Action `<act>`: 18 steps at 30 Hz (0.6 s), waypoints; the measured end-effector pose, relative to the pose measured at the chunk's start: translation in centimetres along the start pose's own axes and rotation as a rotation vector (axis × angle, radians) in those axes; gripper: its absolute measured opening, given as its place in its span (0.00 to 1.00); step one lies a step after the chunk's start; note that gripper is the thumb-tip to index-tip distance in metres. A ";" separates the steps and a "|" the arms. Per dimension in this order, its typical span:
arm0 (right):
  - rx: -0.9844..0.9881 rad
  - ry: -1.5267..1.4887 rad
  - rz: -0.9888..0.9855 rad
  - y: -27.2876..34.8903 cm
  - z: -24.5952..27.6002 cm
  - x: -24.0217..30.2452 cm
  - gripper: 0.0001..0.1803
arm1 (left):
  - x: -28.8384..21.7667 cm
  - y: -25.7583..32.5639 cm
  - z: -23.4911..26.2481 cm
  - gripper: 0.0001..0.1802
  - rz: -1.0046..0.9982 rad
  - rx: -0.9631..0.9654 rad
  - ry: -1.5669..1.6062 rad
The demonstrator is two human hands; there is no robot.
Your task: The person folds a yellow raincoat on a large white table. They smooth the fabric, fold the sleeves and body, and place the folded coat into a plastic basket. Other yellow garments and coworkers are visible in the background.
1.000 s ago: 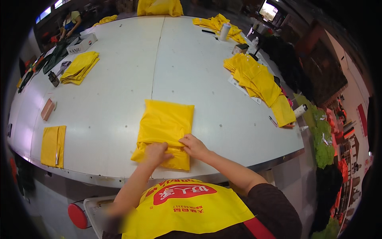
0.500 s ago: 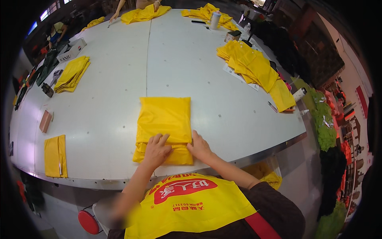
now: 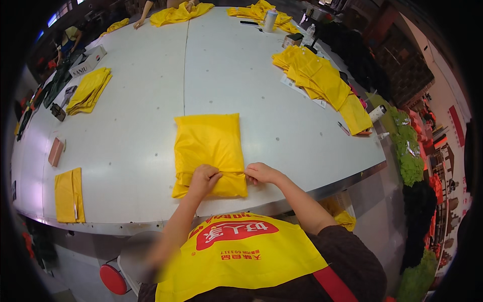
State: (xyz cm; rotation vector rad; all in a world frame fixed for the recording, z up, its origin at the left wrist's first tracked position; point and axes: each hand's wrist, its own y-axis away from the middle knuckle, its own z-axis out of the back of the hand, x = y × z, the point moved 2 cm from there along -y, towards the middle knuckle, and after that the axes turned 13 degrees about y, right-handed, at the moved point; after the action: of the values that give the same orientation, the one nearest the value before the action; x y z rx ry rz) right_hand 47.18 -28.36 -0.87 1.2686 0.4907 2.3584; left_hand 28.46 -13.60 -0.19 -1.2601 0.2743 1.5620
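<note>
A folded piece of shiny yellow cloth (image 3: pixel 207 138) lies near the front edge of the white table (image 3: pixel 136 151), with loose layers gathered at its near end. My left hand (image 3: pixel 204 179) rests on the middle of that near part, fingers curled into a fold of the cloth. At the right side my right hand (image 3: pixel 262 173) pinches the cloth's edge between thumb and fingers. Part of the fold is hidden under my left hand.
Folded yellow cloth (image 3: pixel 69 195) lies at the near left, a pinkish block (image 3: pixel 56 152) beyond it. Yellow stacks (image 3: pixel 89 90) are at the far left and along the right (image 3: pixel 322 80). A co-worker's hand (image 3: pixel 139 23) is at the far edge, near more yellow cloth (image 3: pixel 181 14).
My left hand's fingers have curled in from lying spread on the cloth. My right hand has gone from stretched fingers to a pinch at the edge. The near flap looks more gathered.
</note>
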 end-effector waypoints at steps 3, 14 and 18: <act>-0.128 0.215 0.073 0.0 -0.3 1.7 0.18 | -0.1 0.2 -0.1 0.06 -0.029 -0.028 0.011; -0.365 0.342 0.078 -2.0 -3.8 4.8 0.18 | -4.5 2.3 4.7 0.15 -0.212 -0.218 -0.593; -0.280 0.223 -0.020 0.0 -3.9 8.8 0.18 | 4.2 7.9 6.8 0.21 0.570 -0.619 0.060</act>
State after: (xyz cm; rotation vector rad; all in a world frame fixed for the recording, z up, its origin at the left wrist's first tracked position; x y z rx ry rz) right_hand 39.50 -24.26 3.17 0.8782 0.2258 2.4598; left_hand 18.64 -9.65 -4.01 -1.8138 0.2009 2.2023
